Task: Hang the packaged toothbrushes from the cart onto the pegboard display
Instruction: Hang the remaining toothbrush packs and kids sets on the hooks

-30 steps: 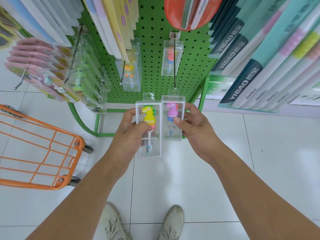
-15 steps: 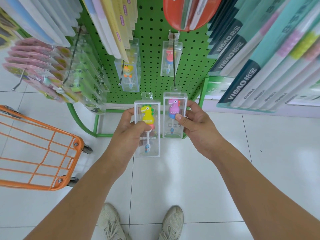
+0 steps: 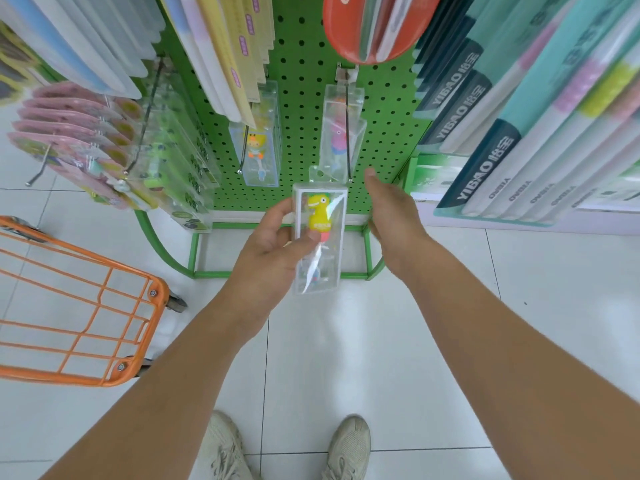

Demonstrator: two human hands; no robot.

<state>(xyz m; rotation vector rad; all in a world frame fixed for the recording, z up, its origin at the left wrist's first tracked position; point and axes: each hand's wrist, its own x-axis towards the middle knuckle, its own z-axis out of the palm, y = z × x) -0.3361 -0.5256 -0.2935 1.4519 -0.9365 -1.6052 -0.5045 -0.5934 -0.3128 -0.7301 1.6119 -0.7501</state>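
My left hand grips a clear box with a yellow dinosaur toothbrush, held upright just below the tip of a long metal peg on the green pegboard. On that peg hangs a clear pink-character toothbrush box, with another behind it. My right hand is beside the peg tip, fingers straight, holding nothing. A yellow-duck toothbrush box hangs on the peg to the left. The orange wire cart stands at the left.
Teal and white toothbrush packs crowd the right side of the rack. Pink and green blister packs hang at the left. A red case hangs above. The green rack base sits on white floor tiles; my shoes are below.
The pink toothbrush box left my right hand and now hangs up on the peg. My right hand opened and drew back. My left hand shifted the yellow box right, under the peg.
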